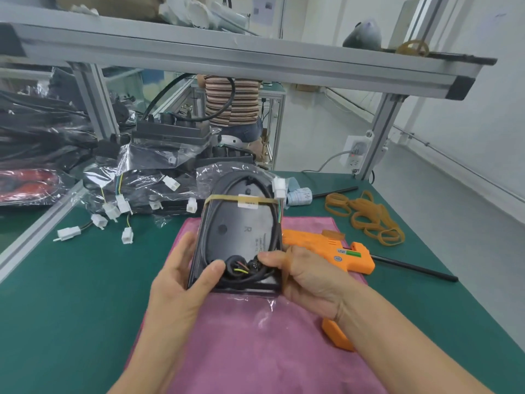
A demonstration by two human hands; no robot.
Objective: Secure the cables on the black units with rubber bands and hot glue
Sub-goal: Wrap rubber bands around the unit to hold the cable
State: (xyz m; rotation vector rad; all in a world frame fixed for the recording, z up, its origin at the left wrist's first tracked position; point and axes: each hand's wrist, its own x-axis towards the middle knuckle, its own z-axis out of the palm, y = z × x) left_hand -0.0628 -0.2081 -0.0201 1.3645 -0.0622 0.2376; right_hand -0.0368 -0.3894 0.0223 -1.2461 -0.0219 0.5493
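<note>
I hold a black unit marked "R" over a pink cloth, still in its clear bag. A black cable loops around its face, and one tan rubber band crosses its far end. My left hand grips the unit's near left edge, thumb on the coiled cable end. My right hand grips the near right corner with a second rubber band stretched over its fingers. The orange hot glue gun lies on the table behind my right hand.
A pile of bagged black units with white connectors lies at the back left. Loose rubber bands lie at the right on the green mat. A label roll, a black rod and a shelf frame post stand beyond. A person stands behind.
</note>
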